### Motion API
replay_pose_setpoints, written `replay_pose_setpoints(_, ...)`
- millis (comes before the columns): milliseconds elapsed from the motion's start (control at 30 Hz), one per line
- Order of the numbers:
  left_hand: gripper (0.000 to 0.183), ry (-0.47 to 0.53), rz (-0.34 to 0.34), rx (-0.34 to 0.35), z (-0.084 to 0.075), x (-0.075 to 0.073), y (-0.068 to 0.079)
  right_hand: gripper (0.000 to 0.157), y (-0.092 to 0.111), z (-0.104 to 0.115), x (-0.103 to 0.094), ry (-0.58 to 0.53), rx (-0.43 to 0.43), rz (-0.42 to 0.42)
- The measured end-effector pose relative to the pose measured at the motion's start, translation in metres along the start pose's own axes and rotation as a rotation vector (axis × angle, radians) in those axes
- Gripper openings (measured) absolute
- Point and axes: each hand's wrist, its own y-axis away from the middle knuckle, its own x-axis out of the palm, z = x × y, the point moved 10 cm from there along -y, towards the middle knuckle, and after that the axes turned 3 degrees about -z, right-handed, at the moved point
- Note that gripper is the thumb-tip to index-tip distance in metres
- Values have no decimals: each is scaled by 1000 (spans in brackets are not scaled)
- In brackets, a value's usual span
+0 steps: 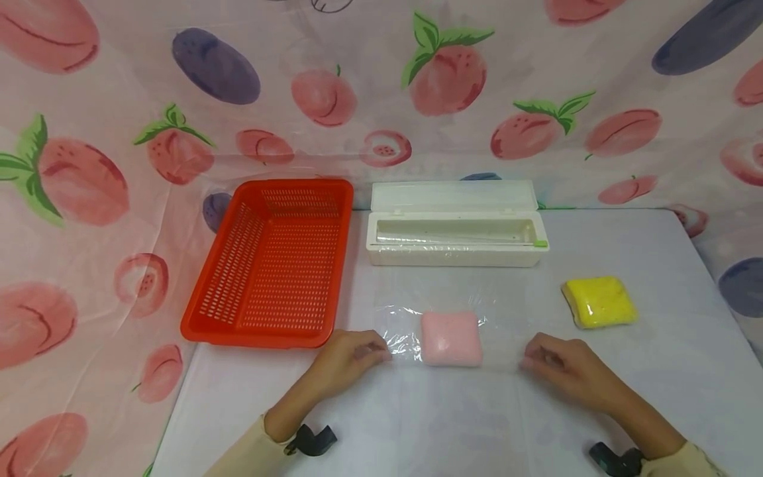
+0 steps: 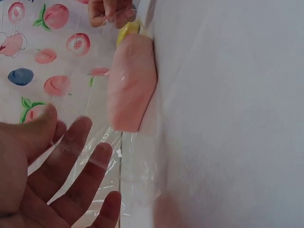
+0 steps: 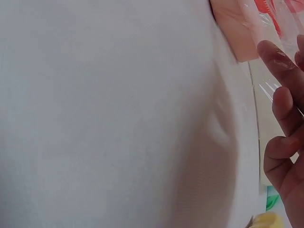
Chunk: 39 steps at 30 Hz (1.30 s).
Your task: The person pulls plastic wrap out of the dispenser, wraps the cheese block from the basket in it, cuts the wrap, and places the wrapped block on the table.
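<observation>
Left hand (image 1: 352,361) and right hand (image 1: 572,371) pinch clear plastic film (image 1: 402,331) at either side (right blurred; probable). Pink rounded-square block (image 1: 451,339): lower centre of frame. Step judged: wrapping; next fold wants even tension.

Count — 2 hands (image 1: 346,361) (image 1: 572,370) | 1 pink block (image 1: 451,339) | 1 yellow block (image 1: 599,302) | 1 film sheet (image 1: 401,336) | 1 basket (image 1: 262,340) | 1 box (image 1: 459,257)

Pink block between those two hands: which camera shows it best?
The head view, where the whole top of the pink block shows. The left wrist view shows it at a slant; the right wrist view catches only part, cut off at the top.
</observation>
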Motion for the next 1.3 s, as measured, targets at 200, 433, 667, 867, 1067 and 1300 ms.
replay_pose_setpoints(200,10,10,-103,-78,4,-2,-3,18,-3,3,-2,1,-48,-46)
replay_pose_setpoints(433,11,-7,-113,-187,14,4,-3,14,-8,-2,4,8,-14,-39)
replay_pose_setpoints(667,12,-18,-94,-247,23,9,-7,4,-12,-11,11,58,121,3)
replay_pose_setpoints(867,15,-22,-109,-288,31,12,-11,9,-16,-18,14,95,208,19)
replay_pose_setpoints(1067,16,-46,-136,-307,37,13,-14,11,-17,-23,17,116,268,30)
replay_pose_setpoints(1300,16,-72,-138,-343,41,16,-17,11,-18,-25,20,146,291,38)
